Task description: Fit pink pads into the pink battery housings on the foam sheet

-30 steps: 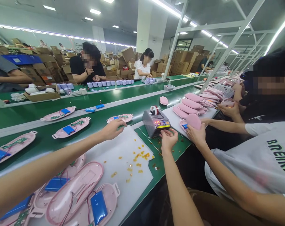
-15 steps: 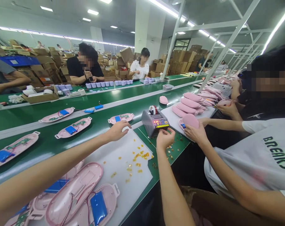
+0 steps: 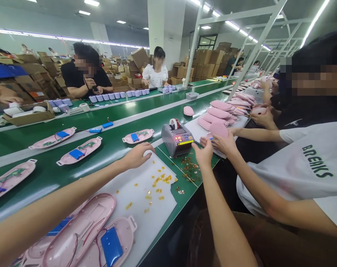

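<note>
My left hand (image 3: 139, 155) hovers palm down over the white sheet (image 3: 165, 207), its fingers loosely bent and nothing visible in them. Just beyond it lies a pink shell (image 3: 142, 136) with a blue battery and a circuit board. My right hand (image 3: 204, 152), thumb and fingers apart, is beside the front right of a grey tape dispenser (image 3: 177, 141); I see nothing held. Small amber tape pieces (image 3: 159, 181) are scattered on the sheet. Close to me, pink shells (image 3: 82, 226) are piled, one with a blue battery (image 3: 111, 245) wired to it.
More shells (image 3: 81, 152) with batteries lie along the green belt (image 3: 113, 133) at left. To my right a co-worker's hands (image 3: 225, 142) hold a pink shell near stacked pink shells (image 3: 220, 113). Across the belt, people sit behind lilac parts (image 3: 110, 96). A metal post (image 3: 192, 48) rises behind.
My right hand has moved right, away from the dispenser's front, and its pinched fingers have spread. My left hand stays over the sheet. The whole view has shifted slightly.
</note>
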The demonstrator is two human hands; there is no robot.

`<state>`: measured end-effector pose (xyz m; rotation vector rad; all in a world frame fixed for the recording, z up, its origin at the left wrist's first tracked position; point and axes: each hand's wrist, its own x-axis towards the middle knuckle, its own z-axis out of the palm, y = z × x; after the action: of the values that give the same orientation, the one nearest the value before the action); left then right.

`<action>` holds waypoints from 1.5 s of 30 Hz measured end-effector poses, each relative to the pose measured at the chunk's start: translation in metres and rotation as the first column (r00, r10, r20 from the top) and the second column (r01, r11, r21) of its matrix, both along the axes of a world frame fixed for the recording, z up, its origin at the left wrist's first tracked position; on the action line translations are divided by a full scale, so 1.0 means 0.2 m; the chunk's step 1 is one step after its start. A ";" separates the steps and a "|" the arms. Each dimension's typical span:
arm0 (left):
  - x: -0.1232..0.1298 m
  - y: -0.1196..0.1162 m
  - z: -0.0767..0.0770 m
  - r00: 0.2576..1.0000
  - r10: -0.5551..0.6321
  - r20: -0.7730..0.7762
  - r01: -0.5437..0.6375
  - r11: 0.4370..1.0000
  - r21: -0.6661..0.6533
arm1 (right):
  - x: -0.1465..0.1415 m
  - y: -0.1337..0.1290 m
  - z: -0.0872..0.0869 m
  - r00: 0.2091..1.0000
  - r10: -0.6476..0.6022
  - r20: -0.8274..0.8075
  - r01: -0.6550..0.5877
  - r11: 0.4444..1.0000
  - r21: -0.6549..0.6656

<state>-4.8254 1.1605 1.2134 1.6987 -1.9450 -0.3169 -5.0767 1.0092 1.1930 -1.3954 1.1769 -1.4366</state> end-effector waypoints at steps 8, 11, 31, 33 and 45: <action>0.04 -0.02 -0.03 1.000 0.012 0.002 -0.012 1.000 -0.003 | 0.18 -0.20 -0.02 0.963 0.123 0.240 -0.151 0.983 0.104; 0.07 -0.02 -0.04 0.999 0.044 0.023 -0.045 0.999 0.013 | 0.17 -0.17 -0.02 0.950 0.117 0.291 -0.155 0.981 0.113; -0.09 -0.35 0.27 0.962 0.240 -0.131 -0.256 0.959 -0.125 | -0.02 -0.08 -0.04 0.981 -0.115 0.156 0.102 0.991 0.085; -0.12 -0.44 0.31 0.955 0.243 -0.169 -0.268 0.953 -0.140 | -0.03 -0.09 -0.04 0.984 -0.076 0.161 0.064 0.995 0.077; -0.19 -0.85 0.20 0.913 0.327 -0.245 -0.337 0.941 0.001 | 0.17 -0.21 0.00 0.867 0.165 0.470 -0.283 0.939 0.193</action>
<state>-4.8631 0.9912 1.2534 1.8319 -1.4481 -0.3348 -5.0431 0.9662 1.1926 -0.9192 0.8314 -1.2924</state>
